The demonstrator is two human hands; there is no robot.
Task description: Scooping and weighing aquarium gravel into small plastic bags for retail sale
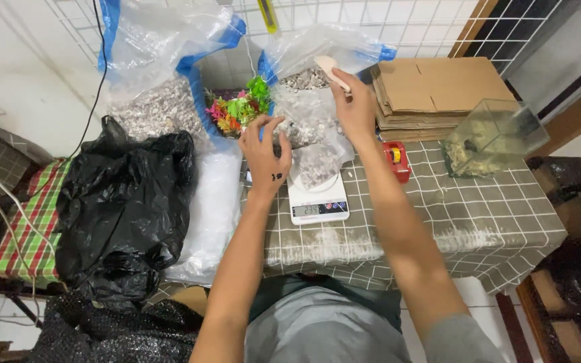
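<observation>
Pale wooden scoop in right hand's closed grip, long axis slanting up-left over big clear gravel bag, left hand pinching small clear gravel pouch on white digital scale, grey checked bench.

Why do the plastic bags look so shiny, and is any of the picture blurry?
Head view: overhead light throws white glare on the black bag and the clear gravel bags. The right hand and its pale scoop look slightly motion-blurred; the left hand is sharper. The wide lens bends the edges. The scale display is too soft to read.
</observation>
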